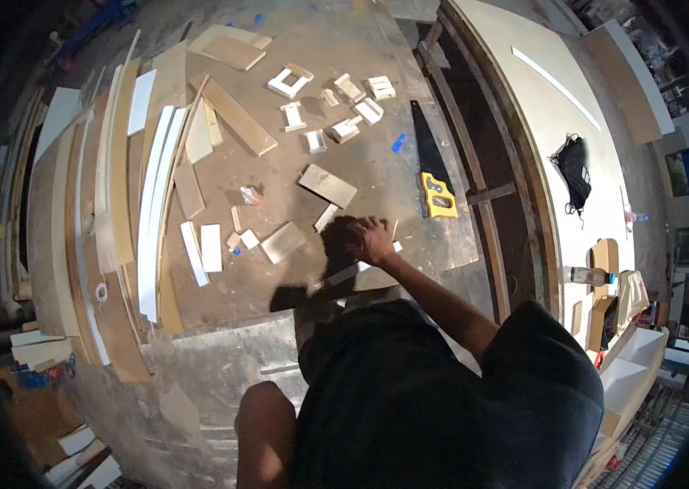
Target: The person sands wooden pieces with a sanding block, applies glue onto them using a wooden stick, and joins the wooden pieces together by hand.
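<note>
My right hand (373, 240) reaches over the near part of the worktable, its fingers bent over a small light piece that is partly hidden beneath them. Just beyond it lie a wooden block (328, 186) and a short pale strip (325, 218). Left of the hand, another flat block (282, 243) rests on the tabletop near a small white piece (248, 240). The hand casts a dark shadow to its left. Only part of my left arm shows at the bottom; its hand is hidden.
A saw (434, 175) with a yellow handle lies to the right, near a blue object (398, 143). Small wooden assemblies (290, 81) sit farther back. Long boards (157, 212) cover the left side. Beyond a gap stands another table (540, 98) holding a black cloth (575, 173) and a bottle (590, 276).
</note>
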Available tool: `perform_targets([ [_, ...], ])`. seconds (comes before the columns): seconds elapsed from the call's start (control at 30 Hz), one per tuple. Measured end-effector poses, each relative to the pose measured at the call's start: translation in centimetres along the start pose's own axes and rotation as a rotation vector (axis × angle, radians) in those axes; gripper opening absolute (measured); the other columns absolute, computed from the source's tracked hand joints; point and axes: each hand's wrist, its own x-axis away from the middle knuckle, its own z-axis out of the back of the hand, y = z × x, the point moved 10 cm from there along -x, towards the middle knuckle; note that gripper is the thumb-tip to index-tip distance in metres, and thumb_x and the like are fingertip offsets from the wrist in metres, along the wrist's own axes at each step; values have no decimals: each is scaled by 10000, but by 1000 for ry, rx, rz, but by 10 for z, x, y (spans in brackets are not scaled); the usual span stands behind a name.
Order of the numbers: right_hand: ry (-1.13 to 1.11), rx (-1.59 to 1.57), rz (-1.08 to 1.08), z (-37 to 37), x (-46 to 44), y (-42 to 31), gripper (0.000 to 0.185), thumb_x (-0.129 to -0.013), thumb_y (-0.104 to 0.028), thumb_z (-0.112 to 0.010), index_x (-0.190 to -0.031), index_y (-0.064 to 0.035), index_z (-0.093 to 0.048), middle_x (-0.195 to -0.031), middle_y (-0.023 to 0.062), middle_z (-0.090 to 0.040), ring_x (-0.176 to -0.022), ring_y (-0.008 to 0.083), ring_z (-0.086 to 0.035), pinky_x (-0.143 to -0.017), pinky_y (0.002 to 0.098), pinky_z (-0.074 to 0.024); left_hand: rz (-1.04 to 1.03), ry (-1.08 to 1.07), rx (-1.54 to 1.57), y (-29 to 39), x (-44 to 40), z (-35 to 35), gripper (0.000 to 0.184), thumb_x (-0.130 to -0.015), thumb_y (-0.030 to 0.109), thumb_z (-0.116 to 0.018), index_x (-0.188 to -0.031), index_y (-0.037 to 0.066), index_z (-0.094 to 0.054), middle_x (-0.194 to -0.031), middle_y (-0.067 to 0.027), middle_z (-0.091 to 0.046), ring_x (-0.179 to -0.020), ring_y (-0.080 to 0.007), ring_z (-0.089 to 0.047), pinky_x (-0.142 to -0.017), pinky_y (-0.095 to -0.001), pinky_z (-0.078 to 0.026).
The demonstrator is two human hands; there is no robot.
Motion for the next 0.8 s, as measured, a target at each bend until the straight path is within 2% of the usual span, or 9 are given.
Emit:
perform_targets([
  [0.07, -70, 25, 68, -6, 20, -6, 592, -783, -417, -711, -1317, -210, -563, -1319, 74, -540, -1291, 289, -443, -1049, 544, -294, -4, 3, 12, -6, -8, 18, 373, -880, 292, -604, -1139, 24, -602, -1189, -135, -542, -892, -169, -558, -629, -273, -425],
  [0.13, -91, 7, 341, -16, 45, -26, 569, -785, -409, -704, -1310, -231, -576, -1306, 66, -532, -1277, 272, -441, -1053, 575, -284, -2, 8, 29, -12, -17, 36, 376, -878, 292, -605, -1144, 26, -602, -1199, -135, -538, -896, -167, -555, -626, -271, -422],
  [0.23, -106, 107, 354, -40, 54, -21, 490, -814, -390, -653, -1282, -254, -603, -1273, 56, -539, -1261, 258, -447, -1043, 560, -285, -5, 27, 36, -23, -30, 64, 382, -875, 292, -606, -1152, 28, -600, -1213, -135, -532, -902, -164, -551, -621, -269, -418],
  [0.37, -183, 125, 312, -48, 47, -14, 359, -872, -410, -597, -1164, -211, -663, -1276, 61, -571, -1273, 256, -461, -1061, 538, -272, -5, 51, 64, -40, -46, 90, 390, -872, 292, -607, -1163, 32, -599, -1231, -135, -524, -909, -161, -546, -613, -267, -412],
  [0.5, 25, 63, 251, -39, 30, 3, 319, -881, -341, -581, -1136, -172, -672, -1265, 84, -587, -1273, 268, -468, -1072, 535, -280, -28, 75, 93, -50, -54, 117, 399, -868, 292, -608, -1173, 35, -597, -1250, -134, -515, -917, -157, -540, -606, -264, -406],
  [0.53, 51, 202, 266, -36, 27, -1, 320, -875, -297, -600, -1154, -154, -663, -1255, 87, -600, -1256, 280, -485, -1068, 525, -290, -33, 73, 94, -52, -57, 122, 401, -867, 292, -608, -1176, 36, -597, -1254, -134, -513, -919, -156, -539, -604, -263, -405],
  [0.57, 8, 92, 108, -19, 18, 1, 323, -859, -254, -635, -1164, -151, -644, -1211, 79, -608, -1211, 289, -510, -1053, 526, -308, -42, 71, 95, -56, -63, 122, 403, -866, 292, -608, -1178, 37, -596, -1259, -134, -511, -921, -155, -538, -603, -263, -403],
  [0.63, 187, 102, 70, 5, 6, 4, 323, -840, -241, -671, -1148, -150, -634, -1157, 70, -610, -1143, 293, -541, -1013, 525, -338, -52, 68, 97, -59, -71, 126, 408, -864, 291, -609, -1183, 39, -595, -1268, -134, -507, -925, -153, -535, -599, -261, -401],
  [0.8, 282, 191, -181, 34, -32, 21, 323, -815, -250, -707, -1120, -171, -638, -1119, 57, -603, -1086, 278, -559, -945, 522, -371, -91, 78, 95, -61, -86, 139, 419, -859, 291, -610, -1196, 43, -593, -1291, -134, -496, -935, -148, -529, -590, -258, -394],
])
